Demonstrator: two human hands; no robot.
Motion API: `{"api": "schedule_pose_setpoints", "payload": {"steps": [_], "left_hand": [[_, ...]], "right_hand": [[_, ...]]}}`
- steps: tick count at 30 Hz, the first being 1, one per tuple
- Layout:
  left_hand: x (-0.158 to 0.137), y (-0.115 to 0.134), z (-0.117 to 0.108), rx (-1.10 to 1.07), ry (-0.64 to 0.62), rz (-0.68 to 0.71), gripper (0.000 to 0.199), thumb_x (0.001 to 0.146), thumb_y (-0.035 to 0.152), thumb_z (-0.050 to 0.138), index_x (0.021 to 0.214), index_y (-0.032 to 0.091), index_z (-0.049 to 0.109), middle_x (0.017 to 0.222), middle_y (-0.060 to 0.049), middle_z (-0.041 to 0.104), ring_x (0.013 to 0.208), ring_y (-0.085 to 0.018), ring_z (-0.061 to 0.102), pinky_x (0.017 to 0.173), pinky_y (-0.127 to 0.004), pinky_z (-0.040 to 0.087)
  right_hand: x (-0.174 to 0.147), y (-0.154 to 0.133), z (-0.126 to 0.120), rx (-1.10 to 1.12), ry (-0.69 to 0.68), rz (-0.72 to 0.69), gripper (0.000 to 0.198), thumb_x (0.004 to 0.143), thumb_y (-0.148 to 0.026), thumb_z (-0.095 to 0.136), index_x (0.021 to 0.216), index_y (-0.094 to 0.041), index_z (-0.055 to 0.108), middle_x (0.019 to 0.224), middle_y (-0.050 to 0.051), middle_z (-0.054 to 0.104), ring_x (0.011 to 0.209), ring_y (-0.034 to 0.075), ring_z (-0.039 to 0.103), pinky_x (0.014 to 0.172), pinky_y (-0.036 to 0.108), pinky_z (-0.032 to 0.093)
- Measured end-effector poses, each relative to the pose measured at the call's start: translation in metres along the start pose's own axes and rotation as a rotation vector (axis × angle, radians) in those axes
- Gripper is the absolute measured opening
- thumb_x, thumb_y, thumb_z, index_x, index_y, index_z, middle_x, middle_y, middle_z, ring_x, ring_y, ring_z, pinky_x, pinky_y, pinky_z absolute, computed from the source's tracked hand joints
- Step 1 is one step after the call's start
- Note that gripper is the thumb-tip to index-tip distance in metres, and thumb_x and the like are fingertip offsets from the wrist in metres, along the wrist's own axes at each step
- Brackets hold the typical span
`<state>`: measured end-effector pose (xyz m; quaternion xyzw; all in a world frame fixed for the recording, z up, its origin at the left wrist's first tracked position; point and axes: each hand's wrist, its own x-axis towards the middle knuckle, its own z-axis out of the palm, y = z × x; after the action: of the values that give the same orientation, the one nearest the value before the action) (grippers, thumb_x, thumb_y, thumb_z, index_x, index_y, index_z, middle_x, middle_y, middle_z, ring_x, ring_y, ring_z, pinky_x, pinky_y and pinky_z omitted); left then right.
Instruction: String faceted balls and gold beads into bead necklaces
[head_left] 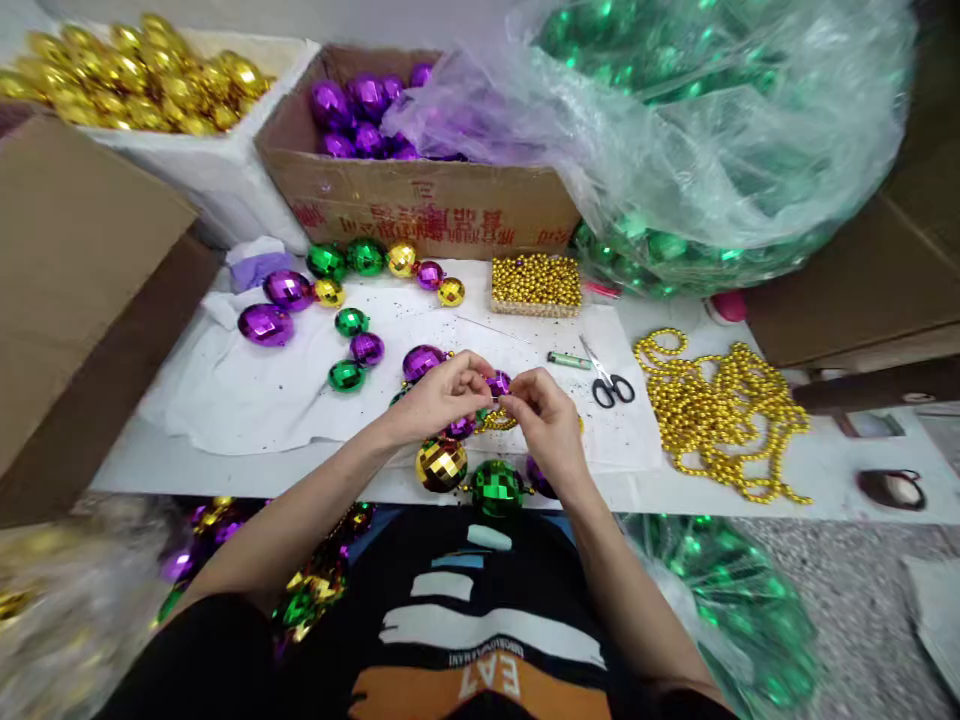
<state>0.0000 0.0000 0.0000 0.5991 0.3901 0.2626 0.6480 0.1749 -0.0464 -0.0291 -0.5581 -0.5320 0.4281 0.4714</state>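
Note:
My left hand [450,395] and my right hand [544,410] meet over the table, fingertips pinched close together. A thin thread seems to run between them, and a small purple ball [498,383] sits just behind the fingertips. Around and below the hands lies a string of shiny faceted balls, with a gold ball [441,464] and a green ball [497,488] near the table edge. Another purple ball [422,361] lies beyond my left hand. Small gold beads [496,420] show between the hands. My fingers hide the exact spot they grip.
Scissors [604,375] and a green tube [568,360] lie right of my hands. Gold bead strands [720,415] are heaped farther right. Behind stand a bead tray [536,308], a cardboard box [420,205] of purple balls and a plastic bag [720,150] of green balls. Loose balls [367,348] lie left.

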Motion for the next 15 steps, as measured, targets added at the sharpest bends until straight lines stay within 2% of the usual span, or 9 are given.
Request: {"api": "schedule_pose_setpoints", "payload": {"steps": [4,7,9,12,15], "left_hand": [[-0.004,0.001,-0.005,0.045,-0.016,0.036,0.021,0.081,0.019,0.063,0.098,0.017,0.050,0.082,0.001,0.059,0.070,-0.010,0.054,0.062,-0.023,0.042],[-0.005,0.002,-0.009,0.222,-0.068,0.143,0.006,0.083,0.012,0.054,0.087,0.016,0.057,0.078,0.001,0.058,0.067,-0.010,0.053,0.062,-0.024,0.041],[-0.005,0.001,-0.012,0.370,-0.091,0.270,0.015,0.083,0.007,0.050,0.082,0.016,0.061,0.079,0.000,0.060,0.072,-0.011,0.055,0.068,-0.026,0.044],[-0.006,-0.002,-0.011,0.491,-0.063,0.447,0.020,0.085,0.006,0.048,0.086,0.017,0.065,0.092,-0.004,0.062,0.087,-0.014,0.059,0.080,-0.030,0.046],[-0.006,-0.006,-0.006,0.483,-0.049,0.472,0.014,0.091,0.015,0.052,0.089,0.017,0.066,0.102,-0.007,0.062,0.094,-0.016,0.059,0.082,-0.031,0.046]], "right_hand": [[-0.001,0.003,-0.001,-0.046,-0.090,0.057,0.009,0.080,-0.027,0.064,0.081,-0.020,0.058,0.067,-0.003,0.058,0.061,0.012,0.051,0.059,0.025,0.039],[0.000,0.001,-0.003,-0.020,-0.210,0.102,0.011,0.078,-0.027,0.064,0.071,-0.018,0.062,0.062,-0.002,0.057,0.060,0.012,0.050,0.058,0.025,0.037],[0.001,-0.002,-0.006,0.125,-0.270,0.195,0.015,0.076,-0.031,0.067,0.071,-0.018,0.063,0.059,-0.003,0.055,0.054,0.009,0.045,0.053,0.023,0.033],[0.002,-0.004,-0.008,0.389,-0.298,0.392,0.027,0.070,-0.040,0.076,0.075,-0.017,0.062,0.054,-0.005,0.052,0.044,0.005,0.031,0.044,0.021,0.017],[0.001,-0.004,-0.007,0.516,-0.244,0.458,0.033,0.064,-0.041,0.082,0.074,-0.017,0.061,0.054,-0.006,0.051,0.043,0.004,0.027,0.042,0.021,0.010]]}}
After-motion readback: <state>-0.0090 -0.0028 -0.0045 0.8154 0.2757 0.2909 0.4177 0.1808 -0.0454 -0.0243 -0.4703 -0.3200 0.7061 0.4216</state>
